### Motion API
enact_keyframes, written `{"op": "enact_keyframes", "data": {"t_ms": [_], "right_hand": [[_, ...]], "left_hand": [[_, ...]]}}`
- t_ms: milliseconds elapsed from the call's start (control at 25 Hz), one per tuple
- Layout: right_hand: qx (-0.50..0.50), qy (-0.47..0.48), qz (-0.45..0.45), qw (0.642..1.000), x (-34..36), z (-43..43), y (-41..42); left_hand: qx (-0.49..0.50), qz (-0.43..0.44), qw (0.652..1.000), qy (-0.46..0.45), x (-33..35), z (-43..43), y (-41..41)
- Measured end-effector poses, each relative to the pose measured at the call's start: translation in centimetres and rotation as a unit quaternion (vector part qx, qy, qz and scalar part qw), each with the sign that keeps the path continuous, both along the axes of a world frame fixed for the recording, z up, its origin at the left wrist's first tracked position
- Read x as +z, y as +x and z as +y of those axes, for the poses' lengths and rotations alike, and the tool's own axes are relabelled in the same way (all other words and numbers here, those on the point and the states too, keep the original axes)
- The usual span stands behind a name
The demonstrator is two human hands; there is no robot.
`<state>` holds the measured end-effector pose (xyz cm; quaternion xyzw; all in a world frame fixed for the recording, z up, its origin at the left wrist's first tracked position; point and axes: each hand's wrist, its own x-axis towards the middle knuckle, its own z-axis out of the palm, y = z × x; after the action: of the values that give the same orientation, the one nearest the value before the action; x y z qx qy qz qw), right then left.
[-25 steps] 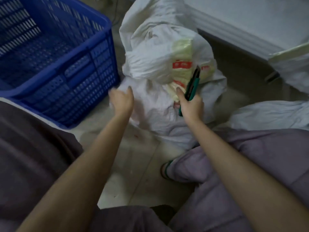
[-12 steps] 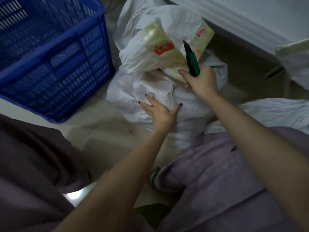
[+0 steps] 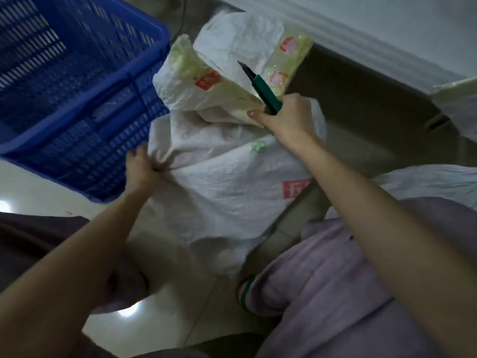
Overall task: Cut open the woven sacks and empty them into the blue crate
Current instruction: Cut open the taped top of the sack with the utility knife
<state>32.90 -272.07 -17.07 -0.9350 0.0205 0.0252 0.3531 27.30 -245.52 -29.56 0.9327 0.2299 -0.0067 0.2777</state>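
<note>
We keep the left hand (image 3: 140, 167) clenched on the woven sack (image 3: 227, 187) beside the blue crate (image 3: 77, 99); the right hand (image 3: 286, 113) grips the utility knife (image 3: 260, 89), blade apparently exposed, so cut away from the fingers.

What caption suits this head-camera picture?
Left hand bunches a white woven sack beside the blue crate; right hand holds a green cutter.

Little print can be read. The white woven sack (image 3: 219, 192) carries a red block with white characters (image 3: 296, 188) near its right edge, partly hidden by the right forearm and too blurred to make out. Near its top edge sits a faint green mark (image 3: 259, 146), unreadable. The yellowish tape (image 3: 206, 91) at the folded sack mouth bears small red labels (image 3: 207, 79), their characters smeared beyond reading.
</note>
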Motion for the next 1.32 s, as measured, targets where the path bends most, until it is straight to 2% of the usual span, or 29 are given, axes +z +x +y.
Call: {"op": "enact_keyframes", "data": {"t_ms": [80, 120, 160, 240, 320, 360, 440, 520, 600, 680, 800, 880, 1000, 1040, 1080, 1160, 1240, 1320], "right_hand": [[0.002, 0.005, -0.003, 1.0, 0.2, 0.9, -0.3], [-0.002, 0.003, 0.002, 1.0, 0.2, 1.1, -0.4], [-0.012, 0.002, 0.009, 1.0, 0.3, 1.2, -0.6], [-0.038, 0.007, 0.015, 0.999, 0.3, 0.9, -0.7], [-0.061, 0.011, 0.012, 0.998, 0.4, -0.2, -0.8], [-0.069, 0.009, 0.01, 0.998, 0.5, -0.9, -1.0], [-0.083, 0.013, 0.0, 0.996, 0.7, -2.1, -1.4], [-0.099, 0.019, -0.018, 0.995, 1.2, -2.8, -1.9], [-0.104, 0.028, -0.032, 0.994, 1.7, -3.2, -2.1], [-0.092, 0.042, -0.04, 0.994, 2.2, -3.0, -2.6], [-0.065, 0.059, -0.048, 0.995, 2.4, -2.7, -3.3], [-0.063, 0.057, -0.054, 0.995, 2.8, -2.4, -3.9], [-0.047, 0.058, -0.04, 0.996, 3.9, -1.7, -4.2], [-0.03, 0.055, -0.041, 0.997, 4.8, -1.3, -4.5], [-0.01, 0.046, -0.045, 0.998, 5.6, -0.9, -4.6], [0.025, 0.021, -0.062, 0.998, 7.1, -0.1, -4.7], [0.04, 0.014, -0.084, 0.996, 8.9, 0.4, -5.0], [0.053, 0.02, -0.092, 0.994, 10.6, 0.4, -5.5]], "left_hand": [[0.054, 0.002, 0.995, 0.078, 0.4, 0.6, -0.6], [0.041, -0.011, 0.993, 0.109, 0.7, -0.7, -1.1], [0.001, -0.035, 0.993, 0.116, 0.9, -2.8, -1.7], [-0.164, -0.065, 0.982, 0.065, 1.4, -8.4, -3.2], [-0.34, -0.019, 0.94, 0.04, 1.6, -13.7, -4.8], [-0.391, 0.026, 0.918, 0.054, 1.1, -15.1, -5.4], [-0.435, 0.095, 0.889, 0.109, -0.6, -15.3, -5.9], [-0.471, 0.083, 0.862, 0.172, -2.1, -13.4, -6.3], [-0.497, 0.013, 0.841, 0.215, -2.3, -10.9, -6.1], [-0.514, 0.003, 0.814, 0.269, -1.9, -7.8, -6.0], [-0.475, -0.022, 0.812, 0.339, -0.6, -2.9, -5.9], [-0.441, 0.021, 0.822, 0.359, 1.2, -0.2, -5.7], [-0.381, 0.166, 0.798, 0.437, 4.2, 0.7, -5.2], [-0.359, 0.201, 0.812, 0.414, 5.2, 0.3, -4.8], [-0.339, 0.215, 0.84, 0.364, 6.0, -0.4, -4.3], [-0.283, 0.172, 0.92, 0.209, 8.1, -1.8, -3.2], [-0.205, 0.035, 0.976, 0.071, 11.6, -3.1, -1.9], [-0.143, -0.115, 0.983, -0.003, 16.2, -3.8, -0.7]]}}
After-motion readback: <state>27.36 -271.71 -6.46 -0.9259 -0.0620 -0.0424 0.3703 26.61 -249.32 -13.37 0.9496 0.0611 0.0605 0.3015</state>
